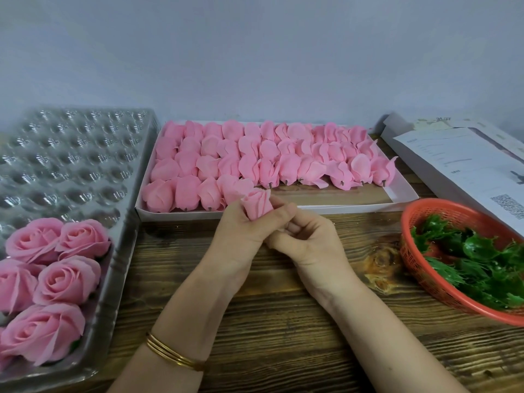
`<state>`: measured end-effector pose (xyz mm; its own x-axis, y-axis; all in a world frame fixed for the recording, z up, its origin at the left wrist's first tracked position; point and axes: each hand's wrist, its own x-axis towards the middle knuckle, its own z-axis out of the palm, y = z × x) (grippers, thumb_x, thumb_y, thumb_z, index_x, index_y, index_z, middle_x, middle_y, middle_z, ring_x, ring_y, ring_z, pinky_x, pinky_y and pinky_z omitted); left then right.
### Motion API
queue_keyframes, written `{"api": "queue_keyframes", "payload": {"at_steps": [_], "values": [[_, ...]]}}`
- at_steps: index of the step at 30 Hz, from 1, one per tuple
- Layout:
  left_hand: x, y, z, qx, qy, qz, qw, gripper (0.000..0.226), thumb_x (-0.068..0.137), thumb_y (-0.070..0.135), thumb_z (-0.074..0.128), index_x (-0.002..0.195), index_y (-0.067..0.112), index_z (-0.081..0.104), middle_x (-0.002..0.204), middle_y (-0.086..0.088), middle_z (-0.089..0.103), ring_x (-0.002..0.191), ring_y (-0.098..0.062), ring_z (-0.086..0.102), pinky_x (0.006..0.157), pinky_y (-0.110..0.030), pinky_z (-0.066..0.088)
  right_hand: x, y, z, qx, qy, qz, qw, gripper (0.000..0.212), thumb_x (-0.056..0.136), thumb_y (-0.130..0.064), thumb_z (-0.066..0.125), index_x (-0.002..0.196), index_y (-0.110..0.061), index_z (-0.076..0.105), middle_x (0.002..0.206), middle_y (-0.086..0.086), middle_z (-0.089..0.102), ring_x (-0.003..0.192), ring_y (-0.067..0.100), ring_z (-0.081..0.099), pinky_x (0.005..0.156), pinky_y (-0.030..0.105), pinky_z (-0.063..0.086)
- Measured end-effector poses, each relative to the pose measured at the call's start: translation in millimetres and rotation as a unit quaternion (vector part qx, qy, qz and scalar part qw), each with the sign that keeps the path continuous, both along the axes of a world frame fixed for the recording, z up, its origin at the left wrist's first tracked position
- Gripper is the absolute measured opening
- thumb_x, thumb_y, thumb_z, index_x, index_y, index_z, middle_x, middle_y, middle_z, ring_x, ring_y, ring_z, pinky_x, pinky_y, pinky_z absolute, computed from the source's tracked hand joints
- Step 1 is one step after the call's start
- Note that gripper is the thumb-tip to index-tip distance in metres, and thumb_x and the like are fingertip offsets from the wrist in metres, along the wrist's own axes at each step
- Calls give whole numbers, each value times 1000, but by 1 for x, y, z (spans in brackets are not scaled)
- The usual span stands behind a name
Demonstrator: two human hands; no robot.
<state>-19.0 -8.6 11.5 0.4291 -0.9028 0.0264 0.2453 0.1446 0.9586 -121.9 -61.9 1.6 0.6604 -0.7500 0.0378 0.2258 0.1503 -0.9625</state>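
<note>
Gripping a pink rosebud [256, 205] upright in the left hand [236, 234], likely for shaping. Pinching its base with the right hand [309, 241].

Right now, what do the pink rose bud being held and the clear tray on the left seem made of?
Pink rose bud: probably thin foam or crepe-like sheet, matte; uniform colour, soft wavy edges. Clear blister tray: thin moulded plastic, glossy; see-through cups with sharp glints.
</note>
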Motion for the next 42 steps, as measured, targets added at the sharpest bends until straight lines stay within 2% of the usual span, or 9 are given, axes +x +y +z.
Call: {"api": "queue_keyframes", "payload": {"at_steps": [3,7,13,15,21,26,31,34,42], "values": [[0,3,3,5,16,-28,999,9,75,24,72,73,16,76,76,-8,66,72,-15,64,64,-30,51,1,0,4,78,-25,56,995,37,78,13,66,110,-4,71,91,21,65,79,17,60,79,23,51],[0,6,7,11,54,-29,998,58,65,32,82,97,-14,64,92,-17,62,89,-24,60,79,-39,45,1,-1,5,147,-39,105,983,13,76,-5,67,73,-12,77,69,6,65,63,10,61,66,18,53],[-3,3,6,12,49,28,998,20,69,21,84,78,8,72,83,-13,70,74,-17,68,70,-31,58,1,3,-1,8,18,20,1000,24,72,-1,74,96,0,75,91,22,71,87,21,65,90,33,54],[-5,1,6,13,56,46,997,3,72,16,76,70,16,74,77,-8,73,70,-14,70,67,-27,59,1,2,-3,-41,30,-11,999,21,67,-2,73,88,-5,73,82,12,73,81,14,65,82,26,54],[-4,3,7,12,52,33,998,20,73,17,73,87,3,70,78,-8,71,75,-16,70,73,-28,60,-1,-1,-2,-73,37,-10,997,18,75,14,73,83,-2,72,75,4,71,73,9,64,73,18,51],[-1,7,11,9,51,-20,998,65,67,32,80,101,-19,59,88,-20,59,75,-30,52,63,-31,48,-1,-3,3,18,28,28,999,9,74,0,70,79,8,71,69,13,62,66,16,57,71,22,51],[2,7,9,35,66,-29,997,25,69,36,74,82,15,79,96,-8,74,96,-32,52,87,-45,37,0,-2,5,109,3,95,989,8,76,-13,77,68,-14,77,66,3,67,61,8,62,63,17,53],[0,6,9,43,55,-19,997,19,72,35,72,77,18,79,92,-15,71,79,-18,68,64,-26,54,1,0,6,81,10,74,994,16,64,-7,84,78,-12,78,72,7,64,68,11,62,66,18,54],[-1,6,7,45,59,-37,997,31,71,36,79,86,10,80,79,-19,61,67,-30,46,45,-20,40,0,-1,1,33,36,44,998,4,71,-9,71,72,-7,74,64,9,64,63,15,58,65,20,51]]}}
